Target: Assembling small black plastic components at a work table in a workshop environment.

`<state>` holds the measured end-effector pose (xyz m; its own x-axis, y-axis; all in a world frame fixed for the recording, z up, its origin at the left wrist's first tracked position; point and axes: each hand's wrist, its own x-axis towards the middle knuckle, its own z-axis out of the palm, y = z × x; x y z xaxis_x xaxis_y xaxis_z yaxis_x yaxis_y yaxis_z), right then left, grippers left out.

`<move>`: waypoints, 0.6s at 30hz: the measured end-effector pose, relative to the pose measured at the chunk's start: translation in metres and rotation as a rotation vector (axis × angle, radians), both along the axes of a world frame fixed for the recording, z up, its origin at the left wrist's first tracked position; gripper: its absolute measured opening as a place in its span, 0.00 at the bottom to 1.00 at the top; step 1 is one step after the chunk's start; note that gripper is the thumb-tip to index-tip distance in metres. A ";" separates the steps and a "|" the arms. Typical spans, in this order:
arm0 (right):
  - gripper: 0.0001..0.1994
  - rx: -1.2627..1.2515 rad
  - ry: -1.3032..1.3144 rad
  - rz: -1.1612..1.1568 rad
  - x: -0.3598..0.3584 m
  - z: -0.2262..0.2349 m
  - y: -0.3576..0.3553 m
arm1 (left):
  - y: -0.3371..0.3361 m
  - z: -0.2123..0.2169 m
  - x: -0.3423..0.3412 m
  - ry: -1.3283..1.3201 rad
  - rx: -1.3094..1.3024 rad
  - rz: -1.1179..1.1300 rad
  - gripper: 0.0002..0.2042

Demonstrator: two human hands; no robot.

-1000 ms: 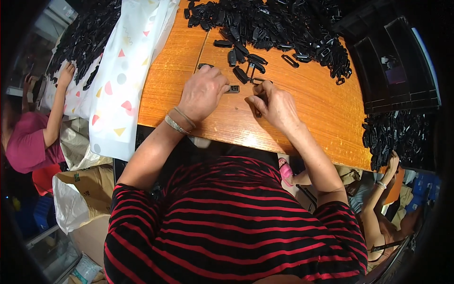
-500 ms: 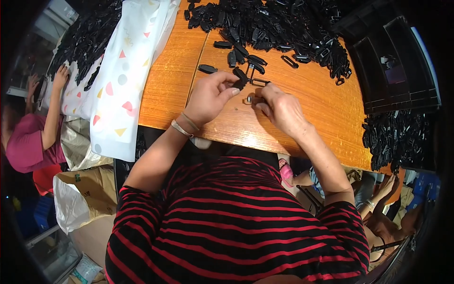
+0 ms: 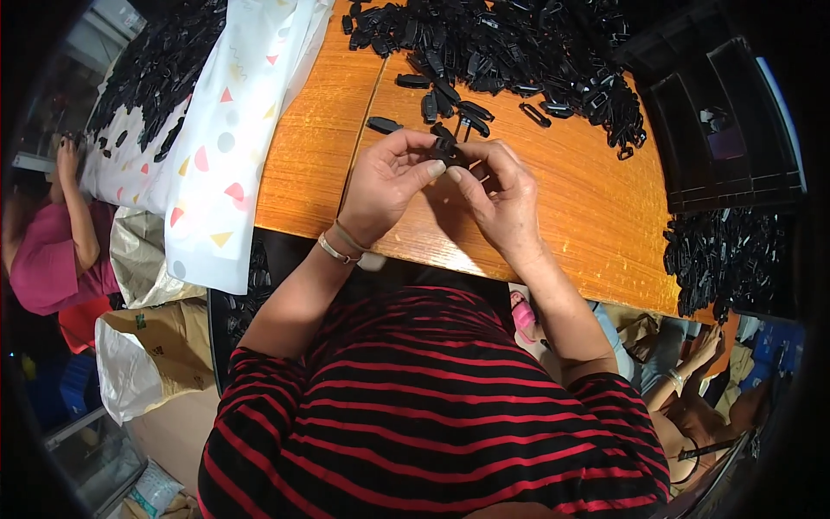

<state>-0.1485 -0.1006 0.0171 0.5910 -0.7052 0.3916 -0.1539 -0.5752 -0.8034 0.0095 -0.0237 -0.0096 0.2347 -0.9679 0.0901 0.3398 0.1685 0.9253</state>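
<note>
My left hand pinches a small black plastic part between thumb and fingers, over the wooden table. From the other side my right hand closes on the same part, its thumb tip nearly meeting the left thumb. The fingers cover much of the part, so its full shape is hidden. Just beyond the hands lie several loose black plastic oblong pieces. A thin open black frame rests to their right.
A big heap of black plastic pieces covers the table's far side. At right stands a black crate, with more pieces below it. Patterned white sheeting hangs at left. Other people work at left and lower right.
My right hand has moved left and up to meet the left hand at the black part. The small frame it held is no longer distinct. The person at left has shifted an arm.
</note>
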 end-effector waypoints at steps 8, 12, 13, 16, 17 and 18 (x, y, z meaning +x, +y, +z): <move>0.11 -0.165 0.006 -0.026 0.005 -0.007 0.009 | 0.010 -0.002 -0.019 0.052 -0.013 0.096 0.14; 0.15 -0.251 -0.010 -0.085 0.009 -0.020 0.019 | 0.014 -0.004 -0.027 -0.274 -0.055 0.250 0.12; 0.18 -0.231 -0.023 -0.110 0.010 -0.024 0.021 | 0.014 -0.004 -0.028 -0.345 -0.082 0.281 0.11; 0.23 -0.156 -0.024 -0.106 0.011 -0.026 0.022 | 0.016 0.003 -0.032 -0.158 -0.042 0.272 0.09; 0.26 -0.102 -0.009 -0.081 0.011 -0.026 0.023 | 0.017 0.007 -0.034 -0.158 -0.042 0.267 0.09; 0.26 -0.101 -0.009 -0.085 0.011 -0.028 0.023 | 0.020 0.011 -0.035 -0.132 -0.047 0.234 0.09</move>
<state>-0.1374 -0.0777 -0.0112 0.5266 -0.7093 0.4685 -0.1985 -0.6385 -0.7436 -0.0253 -0.0038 0.0017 0.4348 -0.8826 0.1788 0.1630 0.2725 0.9483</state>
